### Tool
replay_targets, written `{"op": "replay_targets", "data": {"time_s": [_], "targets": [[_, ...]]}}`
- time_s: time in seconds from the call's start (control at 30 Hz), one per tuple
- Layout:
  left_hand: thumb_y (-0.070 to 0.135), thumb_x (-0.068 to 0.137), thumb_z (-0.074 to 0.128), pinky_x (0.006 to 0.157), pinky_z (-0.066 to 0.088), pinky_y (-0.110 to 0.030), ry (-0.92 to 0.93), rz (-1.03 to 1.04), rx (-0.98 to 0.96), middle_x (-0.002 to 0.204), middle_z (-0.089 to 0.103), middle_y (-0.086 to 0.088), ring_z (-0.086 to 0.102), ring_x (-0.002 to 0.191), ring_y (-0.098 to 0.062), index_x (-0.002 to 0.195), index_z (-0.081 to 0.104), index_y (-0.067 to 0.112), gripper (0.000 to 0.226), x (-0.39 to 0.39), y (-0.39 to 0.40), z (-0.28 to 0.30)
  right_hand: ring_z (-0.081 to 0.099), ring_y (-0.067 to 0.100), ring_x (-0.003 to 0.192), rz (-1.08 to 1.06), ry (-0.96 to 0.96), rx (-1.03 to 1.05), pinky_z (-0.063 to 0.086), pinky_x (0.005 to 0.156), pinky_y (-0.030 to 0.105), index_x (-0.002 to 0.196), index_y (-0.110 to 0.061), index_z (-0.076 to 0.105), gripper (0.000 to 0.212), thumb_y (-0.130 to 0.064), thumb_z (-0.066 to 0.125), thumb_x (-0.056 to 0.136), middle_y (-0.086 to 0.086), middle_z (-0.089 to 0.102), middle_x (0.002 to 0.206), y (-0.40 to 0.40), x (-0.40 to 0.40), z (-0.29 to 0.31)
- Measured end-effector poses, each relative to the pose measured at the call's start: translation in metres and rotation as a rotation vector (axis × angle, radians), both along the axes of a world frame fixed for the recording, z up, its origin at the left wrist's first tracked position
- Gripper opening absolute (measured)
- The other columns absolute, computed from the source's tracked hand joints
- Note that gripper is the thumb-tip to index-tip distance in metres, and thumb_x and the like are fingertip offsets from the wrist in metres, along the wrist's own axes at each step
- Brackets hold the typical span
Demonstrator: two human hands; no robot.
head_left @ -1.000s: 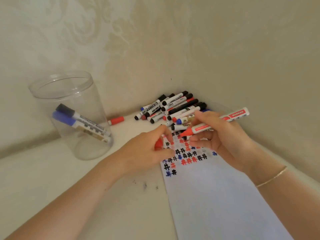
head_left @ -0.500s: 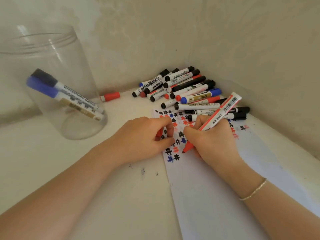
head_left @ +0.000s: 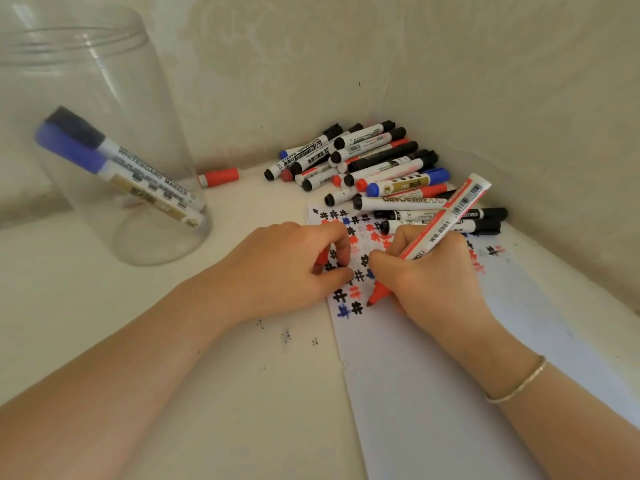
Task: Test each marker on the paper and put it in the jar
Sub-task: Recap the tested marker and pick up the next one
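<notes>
Gripping the red marker (head_left: 437, 230), the right hand (head_left: 433, 271) touches its tip to the paper (head_left: 433, 393); the left hand (head_left: 291, 268) pinches its cap (head_left: 322, 259).

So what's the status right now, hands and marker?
Right hand grips red marker, tip on paper. Left hand pinches its red cap. Jar unobstructed.

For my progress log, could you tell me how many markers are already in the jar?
2: a black-capped marker and a blue-capped marker lean side by side inside the clear jar, caps up. None seems hidden.
</notes>
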State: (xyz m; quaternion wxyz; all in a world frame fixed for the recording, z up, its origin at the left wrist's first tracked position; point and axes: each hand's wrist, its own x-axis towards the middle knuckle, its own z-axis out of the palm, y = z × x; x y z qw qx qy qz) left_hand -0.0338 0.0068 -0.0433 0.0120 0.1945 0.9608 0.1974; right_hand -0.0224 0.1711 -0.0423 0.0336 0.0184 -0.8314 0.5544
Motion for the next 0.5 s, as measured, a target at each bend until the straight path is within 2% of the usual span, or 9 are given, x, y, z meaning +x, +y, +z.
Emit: {"op": "replay_targets", "data": {"time_s": [0.1,0.2,0.27,0.4,0.5], "targets": [[0.047,0.085,0.055,0.052,0.031,-0.024,0.003,0.006,0.001,0.059,0.049,0.010,0.046,0.052,-0.003,0.088,0.050,0.038,0.010,0.0001,-0.0001,-0.0009,0.034,0.009,0.038,0.002,0.045,0.036,0.032,0.036,0.014,0.061,0.012,0.044,0.025,0.001,0.061,0.075,0.008,0.041,0.047,-0.0026,0.0016,-0.0015],[0.047,0.085,0.055,0.052,0.033,-0.024,-0.008,0.009,0.000,0.060,0.050,0.010,0.046,0.052,-0.003,0.088,0.050,0.038,0.010,0.0000,0.0003,-0.0006,0.034,0.009,0.040,-0.023,0.103,0.072,0.033,0.037,0.013,0.057,-0.003,0.039,0.029,0.002,0.059,0.077,0.002,0.035,0.046,-0.0041,0.0025,-0.0038],[0.046,0.085,0.055,0.052,0.032,-0.024,-0.010,0.014,-0.003,0.060,0.050,0.010,0.045,0.052,-0.003,0.088,0.050,0.038,0.010,-0.0001,0.0005,-0.0002,0.034,0.009,0.040,-0.027,0.108,0.083,0.033,0.038,0.013,0.056,-0.005,0.039,0.030,0.003,0.059,0.077,0.000,0.034,0.045,-0.0036,0.0018,-0.0038],[0.046,0.086,0.055,0.052,0.031,-0.023,-0.005,0.014,-0.005,0.059,0.049,0.010,0.045,0.051,-0.004,0.088,0.050,0.038,0.010,0.0007,0.0011,0.0004,0.038,0.006,0.031,-0.025,0.006,-0.019,0.035,0.034,0.015,0.061,0.007,0.049,0.022,0.000,0.063,0.076,0.000,0.043,0.039,-0.0015,-0.0013,-0.0014],[0.046,0.087,0.055,0.052,0.032,-0.023,-0.008,0.019,-0.011,0.059,0.050,0.010,0.046,0.052,-0.005,0.089,0.049,0.037,0.010,0.0012,0.0015,0.0013,0.041,0.005,0.031,-0.013,0.033,0.007,0.036,0.035,0.015,0.063,0.013,0.050,0.023,-0.001,0.064,0.076,0.003,0.049,0.040,-0.0033,-0.0005,-0.0025]]}}
